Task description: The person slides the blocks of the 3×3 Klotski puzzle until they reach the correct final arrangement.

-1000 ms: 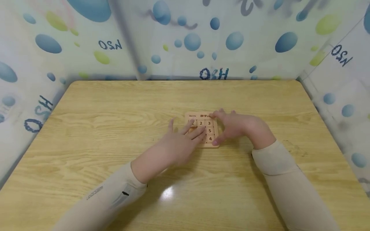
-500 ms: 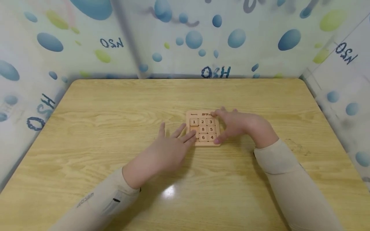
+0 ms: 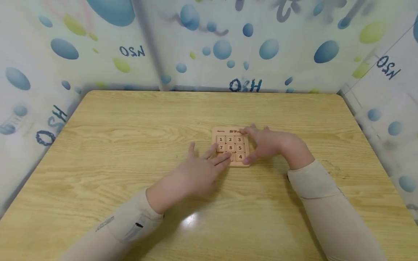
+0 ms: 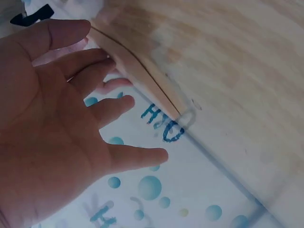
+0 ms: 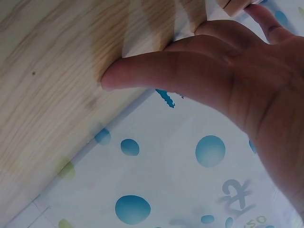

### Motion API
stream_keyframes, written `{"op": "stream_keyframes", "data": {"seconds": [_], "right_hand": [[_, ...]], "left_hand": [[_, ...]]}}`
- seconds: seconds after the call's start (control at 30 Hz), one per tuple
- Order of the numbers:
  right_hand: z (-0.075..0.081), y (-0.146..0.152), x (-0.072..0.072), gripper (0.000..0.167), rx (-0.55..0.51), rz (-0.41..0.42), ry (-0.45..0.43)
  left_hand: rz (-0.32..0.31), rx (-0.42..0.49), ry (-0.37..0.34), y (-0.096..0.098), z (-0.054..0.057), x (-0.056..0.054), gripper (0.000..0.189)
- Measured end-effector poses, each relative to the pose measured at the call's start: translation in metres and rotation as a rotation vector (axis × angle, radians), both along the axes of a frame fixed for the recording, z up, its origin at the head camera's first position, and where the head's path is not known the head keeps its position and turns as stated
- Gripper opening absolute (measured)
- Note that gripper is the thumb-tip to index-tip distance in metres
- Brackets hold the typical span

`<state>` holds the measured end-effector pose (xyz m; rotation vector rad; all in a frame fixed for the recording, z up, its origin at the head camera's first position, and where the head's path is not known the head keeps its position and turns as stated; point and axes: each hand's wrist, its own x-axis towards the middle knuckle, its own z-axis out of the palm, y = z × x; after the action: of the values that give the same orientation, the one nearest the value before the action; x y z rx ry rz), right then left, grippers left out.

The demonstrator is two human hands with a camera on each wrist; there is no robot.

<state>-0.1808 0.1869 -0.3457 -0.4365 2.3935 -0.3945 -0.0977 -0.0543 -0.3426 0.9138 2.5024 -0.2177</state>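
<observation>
A square wooden number sliding puzzle (image 3: pixel 246 146) lies flat on the table. Tiles 1, 2, 3 form its top row, and 7, 8, 5 the middle one. In the bottom row the 4 tile (image 3: pixel 240 157) shows at the right. My left hand (image 3: pixel 196 175) reaches in from the lower left, fingers extended, two fingertips on the bottom row and hiding part of it. My right hand (image 3: pixel 271 143) holds the puzzle's right side, thumb at the lower corner and a finger at the upper one. The left wrist view shows the puzzle's edge (image 4: pixel 142 73) beyond the spread fingers.
The wood-grain table (image 3: pixel 137 119) extends around the puzzle on all sides. Behind it and at both sides stand walls (image 3: pixel 202 69) covered with blue and green drop patterns. A bright light reflection lies on the tabletop between the forearms.
The 7 tile has moved up into the left gap of the middle row. My left hand drew back left, then came right over the bottom row. My right hand keeps its hold.
</observation>
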Motion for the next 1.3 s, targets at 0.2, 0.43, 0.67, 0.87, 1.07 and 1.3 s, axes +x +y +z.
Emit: {"op": "stream_keyframes", "data": {"seconds": [0.2, 0.43, 0.67, 0.87, 1.07, 1.3], "right_hand": [[-0.001, 0.000, -0.001, 0.111, 0.009, 0.004, -0.004], [0.001, 0.003, -0.002, 0.112, -0.010, 0.010, -0.011], [0.001, 0.004, -0.002, 0.114, -0.014, -0.004, -0.032], [0.001, 0.002, -0.002, 0.115, -0.005, 0.016, -0.013], [0.003, 0.002, -0.002, 0.115, 0.006, 0.020, -0.012], [0.003, 0.002, -0.001, 0.115, 0.004, 0.005, -0.042]], "left_hand": [[0.039, -0.039, 0.034, -0.005, 0.008, 0.004, 0.067], [-0.079, -0.026, 0.096, 0.026, 0.009, -0.002, 0.068], [-0.069, -0.024, 0.046, 0.031, 0.002, -0.007, 0.077], [0.001, -0.041, 0.016, 0.010, 0.004, -0.005, 0.074], [0.010, -0.026, 0.018, 0.002, 0.008, -0.007, 0.067], [-0.046, 0.080, 0.079, 0.019, -0.002, -0.023, 0.064]]}}
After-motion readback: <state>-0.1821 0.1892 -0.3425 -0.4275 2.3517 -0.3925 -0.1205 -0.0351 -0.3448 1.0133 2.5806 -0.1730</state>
